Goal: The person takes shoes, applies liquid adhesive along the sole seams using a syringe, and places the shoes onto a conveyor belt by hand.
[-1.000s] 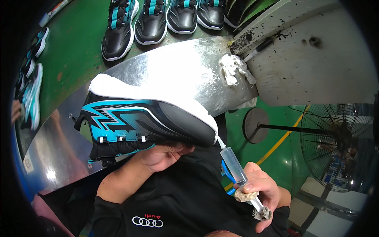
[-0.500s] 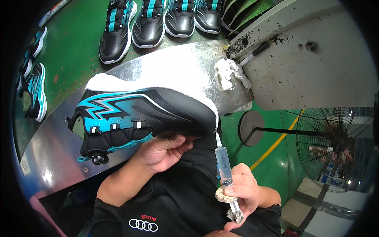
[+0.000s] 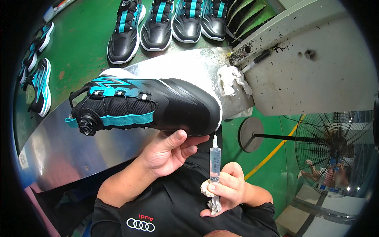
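A black and turquoise sneaker (image 3: 173,104) with a white sole lies tilted above the metal work surface, its toe pointing right and its upper facing me. My left hand (image 3: 169,152) holds it from the near side, fingers under the forefoot and thumb against the edge. A black dial (image 3: 87,125) sits on the tongue at the left. In my right hand (image 3: 228,185) is a clear syringe (image 3: 215,160) with crusted residue round its flange and plunger end. The syringe tip meets the sole edge near the toe; whether fluid is coming out is too small to tell.
Several matching sneakers (image 3: 158,29) stand in a row on the green surface at the back, with more at far left. A crumpled white cloth (image 3: 231,80) and a marker-like tool (image 3: 256,61) lie beside the grey machine panel (image 3: 300,79). At right stands a black fan (image 3: 335,150).
The sneaker has rolled so that more of its laces and upper face me. My right hand and the syringe have shifted slightly left, the tip staying by the toe edge.
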A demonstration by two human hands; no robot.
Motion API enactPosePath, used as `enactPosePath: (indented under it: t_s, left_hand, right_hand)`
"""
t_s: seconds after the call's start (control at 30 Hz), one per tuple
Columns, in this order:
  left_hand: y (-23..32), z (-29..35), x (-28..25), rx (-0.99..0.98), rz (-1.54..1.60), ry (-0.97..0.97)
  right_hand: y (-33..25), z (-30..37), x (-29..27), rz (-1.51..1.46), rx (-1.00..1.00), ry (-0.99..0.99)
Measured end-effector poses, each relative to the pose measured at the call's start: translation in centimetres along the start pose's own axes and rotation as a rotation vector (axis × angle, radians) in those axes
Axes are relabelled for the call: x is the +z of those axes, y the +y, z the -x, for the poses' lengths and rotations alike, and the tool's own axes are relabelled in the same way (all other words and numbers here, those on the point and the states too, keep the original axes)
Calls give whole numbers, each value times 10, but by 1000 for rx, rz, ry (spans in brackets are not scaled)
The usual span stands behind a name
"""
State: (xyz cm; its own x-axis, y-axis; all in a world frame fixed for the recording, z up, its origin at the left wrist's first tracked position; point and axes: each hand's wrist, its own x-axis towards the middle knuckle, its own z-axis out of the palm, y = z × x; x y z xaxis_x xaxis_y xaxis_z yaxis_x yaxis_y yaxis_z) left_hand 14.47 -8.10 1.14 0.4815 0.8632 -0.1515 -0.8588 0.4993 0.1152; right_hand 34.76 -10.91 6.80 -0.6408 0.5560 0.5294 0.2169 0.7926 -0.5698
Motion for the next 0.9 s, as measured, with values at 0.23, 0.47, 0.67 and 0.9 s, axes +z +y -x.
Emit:
enactPosePath:
  t_s: [0.23,0.47,0.67,0.9]
  left_hand:
    - [-1,-1,3,1,66,-58]
    - [0,8,-27,12,23,19]
    - [7,36,-36,-68,-82,-23]
    - [49,194,-89,46,-277,72]
  right_hand:
    - [0,4,1,60,-13,-24]
    - [1,6,-1,-95,-63,-3]
    - [18,8,-1,1,-138,213]
    - [72,-28,41,-59,-58,78]
